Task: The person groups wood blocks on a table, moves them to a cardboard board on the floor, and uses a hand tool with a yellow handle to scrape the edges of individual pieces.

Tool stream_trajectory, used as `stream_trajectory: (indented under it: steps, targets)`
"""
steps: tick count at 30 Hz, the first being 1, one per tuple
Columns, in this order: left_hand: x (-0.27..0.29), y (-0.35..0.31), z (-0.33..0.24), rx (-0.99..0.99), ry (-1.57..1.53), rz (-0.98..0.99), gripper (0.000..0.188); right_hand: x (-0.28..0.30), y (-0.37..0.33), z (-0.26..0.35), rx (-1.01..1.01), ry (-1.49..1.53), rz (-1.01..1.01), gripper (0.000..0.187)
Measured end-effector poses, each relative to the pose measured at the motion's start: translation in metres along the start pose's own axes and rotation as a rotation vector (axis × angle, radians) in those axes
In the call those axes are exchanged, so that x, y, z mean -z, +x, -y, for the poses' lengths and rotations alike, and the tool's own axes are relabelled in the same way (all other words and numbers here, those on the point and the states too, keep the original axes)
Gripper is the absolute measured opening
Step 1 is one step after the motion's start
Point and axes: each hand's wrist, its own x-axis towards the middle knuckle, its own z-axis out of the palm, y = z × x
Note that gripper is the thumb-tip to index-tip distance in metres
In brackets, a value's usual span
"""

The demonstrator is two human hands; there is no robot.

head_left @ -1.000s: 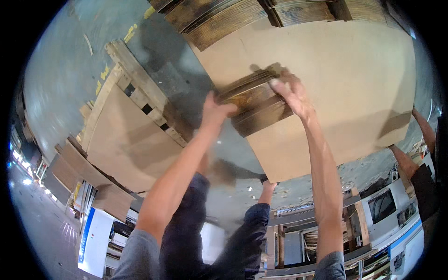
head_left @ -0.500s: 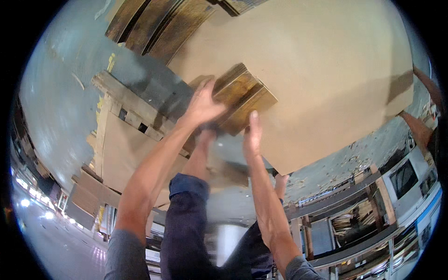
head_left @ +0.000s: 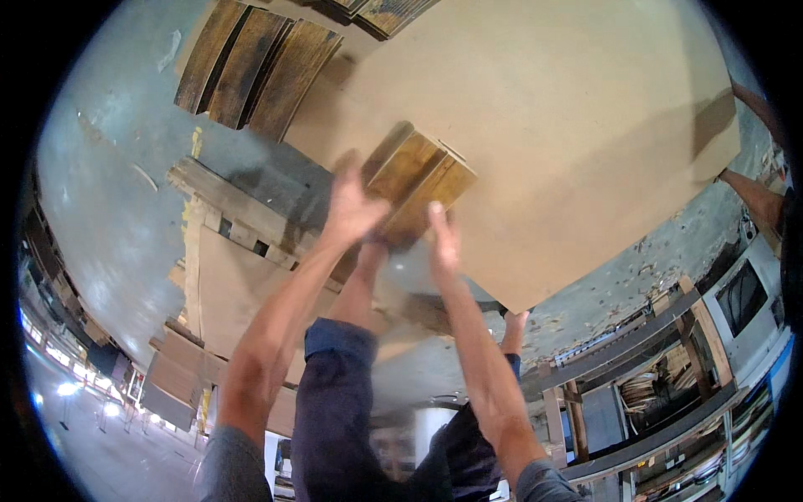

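Between my two hands is a small bundle of brown wooden boards [head_left: 410,180], streaked and dark-stained, with at least two side by side. My left hand [head_left: 351,205] presses against their left side, its fingers smeared by motion and partly hidden. At the right near edge, my right hand [head_left: 444,238] grips with the thumb lying over the top board. The bundle is tilted above the near left part of a large tan sheet [head_left: 569,151]. I cannot tell whether its far end touches that sheet.
Dark wooden boards [head_left: 288,75] lie in rows at the far left, with another stack [head_left: 389,15] at the top. A wooden pallet [head_left: 230,201] lies left of my arms. Someone else's leg [head_left: 753,201] stands at the right edge. A wooden rack [head_left: 644,435] stands at lower right.
The boards and both my hands have shifted slightly left in the picture. My view has moved, so the far-left rows of boards show more fully. The grip looks the same.
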Motion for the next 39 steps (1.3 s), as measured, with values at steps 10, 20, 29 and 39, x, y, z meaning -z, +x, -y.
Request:
stream_trajectory:
  steps: [10,20,29,39]
  targets:
    - [-0.103,-0.085,0.066,0.376,-0.923,-0.077,0.008,0.059,0.095,0.112,0.157,-0.903,0.511,0.088]
    - [-0.11,-0.065,0.055,0.206,-0.327,0.032,0.008,0.058,0.097,0.091,0.152,-0.656,0.394,0.088]
    - [-0.003,-0.047,-0.042,0.006,-0.271,-0.26,0.064,0.074,0.048,0.007,-0.013,-0.033,0.028,0.088]
    - [-0.026,0.047,-0.069,0.057,-0.096,0.232,0.067,0.033,0.044,0.032,0.118,-0.007,0.145,0.077]
